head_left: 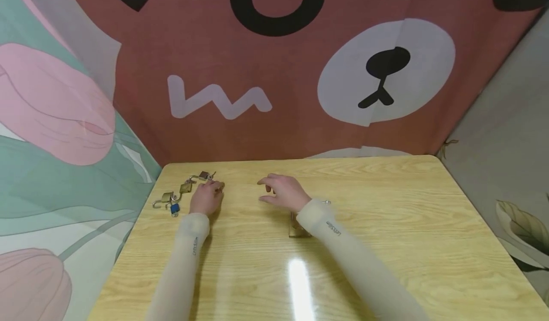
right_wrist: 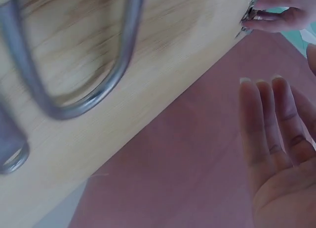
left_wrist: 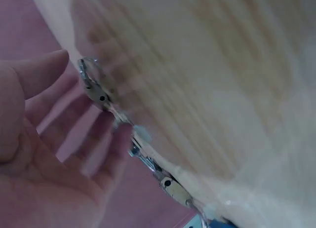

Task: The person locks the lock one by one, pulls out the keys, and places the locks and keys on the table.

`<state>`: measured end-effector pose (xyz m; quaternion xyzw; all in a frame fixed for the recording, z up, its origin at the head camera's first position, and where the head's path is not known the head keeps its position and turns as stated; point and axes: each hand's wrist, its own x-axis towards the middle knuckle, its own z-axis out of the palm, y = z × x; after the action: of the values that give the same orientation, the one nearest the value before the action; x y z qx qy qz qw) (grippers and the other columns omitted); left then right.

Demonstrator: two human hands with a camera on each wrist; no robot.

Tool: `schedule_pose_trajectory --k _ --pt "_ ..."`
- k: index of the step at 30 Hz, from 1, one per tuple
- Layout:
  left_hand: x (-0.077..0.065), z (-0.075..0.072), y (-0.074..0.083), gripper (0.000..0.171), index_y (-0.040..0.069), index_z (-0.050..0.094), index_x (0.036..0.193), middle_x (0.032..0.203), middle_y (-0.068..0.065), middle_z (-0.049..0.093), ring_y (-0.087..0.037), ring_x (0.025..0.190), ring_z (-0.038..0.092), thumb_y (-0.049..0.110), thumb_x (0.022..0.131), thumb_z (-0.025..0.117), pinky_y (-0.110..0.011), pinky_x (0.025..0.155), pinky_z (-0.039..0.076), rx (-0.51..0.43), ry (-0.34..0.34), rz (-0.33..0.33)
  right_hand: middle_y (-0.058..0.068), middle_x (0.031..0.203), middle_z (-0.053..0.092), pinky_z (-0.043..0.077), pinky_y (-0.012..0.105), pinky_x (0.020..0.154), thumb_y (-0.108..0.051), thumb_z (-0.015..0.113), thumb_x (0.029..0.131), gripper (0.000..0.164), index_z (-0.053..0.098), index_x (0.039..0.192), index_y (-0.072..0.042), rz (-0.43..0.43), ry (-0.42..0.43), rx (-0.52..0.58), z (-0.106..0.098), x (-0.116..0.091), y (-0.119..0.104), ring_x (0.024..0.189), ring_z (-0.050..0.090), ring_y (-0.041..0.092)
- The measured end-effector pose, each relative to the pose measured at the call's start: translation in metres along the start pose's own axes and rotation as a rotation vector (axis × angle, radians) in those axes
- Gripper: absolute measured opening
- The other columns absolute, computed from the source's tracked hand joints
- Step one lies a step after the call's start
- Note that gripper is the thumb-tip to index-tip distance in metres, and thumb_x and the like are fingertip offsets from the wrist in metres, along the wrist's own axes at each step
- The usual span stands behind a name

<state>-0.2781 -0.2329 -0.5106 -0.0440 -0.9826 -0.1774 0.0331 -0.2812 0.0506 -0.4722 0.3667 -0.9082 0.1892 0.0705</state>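
Observation:
My left hand [head_left: 207,198] is at the left of the table, beside a linked row of small padlocks. In the left wrist view its fingers [left_wrist: 74,124] are spread and loosely bent, with padlocks showing just past them. The row includes a dark brown padlock [head_left: 204,175], two brass-coloured ones [head_left: 186,188] and a blue padlock [head_left: 175,208]. Over mid-table hovers my right hand [head_left: 288,191], its fingers extended and its palm holding nothing. Partly hidden under the right wrist is a larger brass-coloured padlock [head_left: 299,233]; its steel shackle [right_wrist: 89,103] looms large in the right wrist view.
The wood-grain table [head_left: 386,245] ends at a back edge against a reddish-brown printed cloth [head_left: 291,121]. Cloth with pink flower shapes [head_left: 55,102] hangs on the left, and a grey leaf-printed one [head_left: 506,135] on the right.

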Motion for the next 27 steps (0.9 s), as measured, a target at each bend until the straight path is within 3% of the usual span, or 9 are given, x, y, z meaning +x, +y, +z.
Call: schedule_pose_trajectory --k 6,15,21,27 --pt "0.005 0.002 0.006 0.022 0.002 0.070 0.111 0.112 -0.020 0.067 -0.038 0.099 0.059 0.008 0.090 0.068 -0.055 0.087 0.054 -0.051 -0.012 0.089 -0.002 0.091 0.068 0.049 0.025 0.056 -0.040 0.072 0.087 0.041 0.067 0.123 -0.020 0.026 -0.015 0.034 0.002 -0.001 -0.005 0.065 0.052 0.005" --pt "0.012 0.018 0.033 0.006 0.014 0.071 0.088 0.091 -0.005 0.063 -0.017 0.080 0.058 0.017 0.085 0.075 -0.041 0.075 0.056 -0.209 -0.165 0.258 -0.007 0.092 0.065 0.051 0.025 0.061 -0.043 0.068 0.090 0.042 0.065 0.126 -0.021 0.067 -0.040 0.051 0.000 -0.009 -0.004 0.073 0.055 0.003" --pt "0.006 0.024 0.055 0.007 0.017 0.072 0.087 0.087 0.001 0.063 -0.010 0.077 0.058 0.018 0.082 0.078 -0.035 0.075 0.057 -0.220 -0.249 0.325 -0.006 0.091 0.066 0.051 0.025 0.061 -0.040 0.069 0.090 0.039 0.066 0.123 -0.020 0.087 -0.047 0.052 -0.001 -0.014 0.000 0.072 0.056 0.004" --pt "-0.001 0.027 0.063 0.008 0.017 0.073 0.092 0.092 0.000 0.063 -0.010 0.084 0.060 0.014 0.085 0.076 -0.034 0.080 0.058 -0.212 -0.245 0.353 -0.003 0.091 0.067 0.051 0.027 0.061 -0.036 0.069 0.091 0.039 0.067 0.124 -0.014 0.089 -0.083 0.085 0.002 -0.020 0.002 0.072 0.056 0.007"
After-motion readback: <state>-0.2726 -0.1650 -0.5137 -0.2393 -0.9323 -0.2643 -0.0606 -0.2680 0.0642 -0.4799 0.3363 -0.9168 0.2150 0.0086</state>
